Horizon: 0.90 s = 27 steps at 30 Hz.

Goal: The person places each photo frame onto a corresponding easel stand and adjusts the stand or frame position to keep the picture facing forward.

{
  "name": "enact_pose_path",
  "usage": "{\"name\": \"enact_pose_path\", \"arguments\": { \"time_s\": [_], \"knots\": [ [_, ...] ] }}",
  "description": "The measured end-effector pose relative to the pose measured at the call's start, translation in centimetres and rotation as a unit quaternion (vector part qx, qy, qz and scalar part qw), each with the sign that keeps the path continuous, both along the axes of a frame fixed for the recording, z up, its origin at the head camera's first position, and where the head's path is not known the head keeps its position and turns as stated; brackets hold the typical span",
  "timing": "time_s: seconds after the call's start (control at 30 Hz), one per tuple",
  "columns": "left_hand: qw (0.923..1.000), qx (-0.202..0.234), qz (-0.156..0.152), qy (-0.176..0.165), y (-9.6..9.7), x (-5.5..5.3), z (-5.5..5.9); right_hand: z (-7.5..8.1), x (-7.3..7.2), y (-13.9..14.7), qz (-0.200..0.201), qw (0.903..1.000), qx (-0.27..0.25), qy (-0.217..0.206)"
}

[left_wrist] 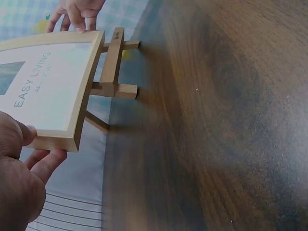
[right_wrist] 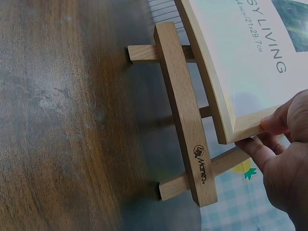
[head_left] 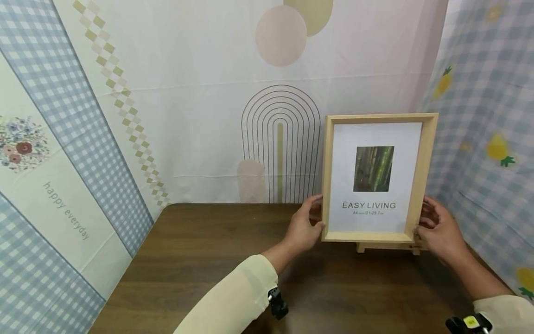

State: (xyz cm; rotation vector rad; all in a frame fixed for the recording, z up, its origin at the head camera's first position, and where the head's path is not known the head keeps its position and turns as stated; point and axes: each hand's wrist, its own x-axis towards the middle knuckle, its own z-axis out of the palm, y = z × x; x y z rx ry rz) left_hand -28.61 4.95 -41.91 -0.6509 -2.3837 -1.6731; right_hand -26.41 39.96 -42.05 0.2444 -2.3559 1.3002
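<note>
Cream sleeves in front, picture frame gripped by both hands

The pale wooden picture frame is held roughly upright near the back right corner of the tabletop. Inside it a white sheet bears a small green-and-brown picture and the words EASY LIVING. The left hand grips the frame's left side near the lower corner, thumb in front and fingers behind, closed to the frame's thickness. The right hand pinches the right side near the other lower corner, its fingers likewise drawn in against the wood.

Just behind and below is a wooden easel, feet on the tabletop. Both wrist views show a narrow gap between the frame's bottom edge and the easel's front ledge, which carries a printed mark.

A black device sits at each cuff. Beyond the tabletop's back edge hangs a white cloth printed with arches; past the right edge, a checked cloth with pineapples; past the left edge, a gingham-banded cloth reading "happy everyday".
</note>
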Motion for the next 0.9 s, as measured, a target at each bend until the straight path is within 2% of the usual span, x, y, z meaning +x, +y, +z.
{"name": "enact_pose_path", "arguments": {
  "time_s": [0.73,0.9],
  "knots": [
    [1.0,0.003,-0.005,-0.004,0.51,-0.28,-0.59,-0.49,-0.36,0.49,-0.001,0.9998,-0.014,0.016],
    [0.9999,0.005,-0.011,-0.001,0.8,-0.23,-0.65,-0.51,-0.23,0.7,-0.015,0.9998,-0.006,0.011]
  ]
}}
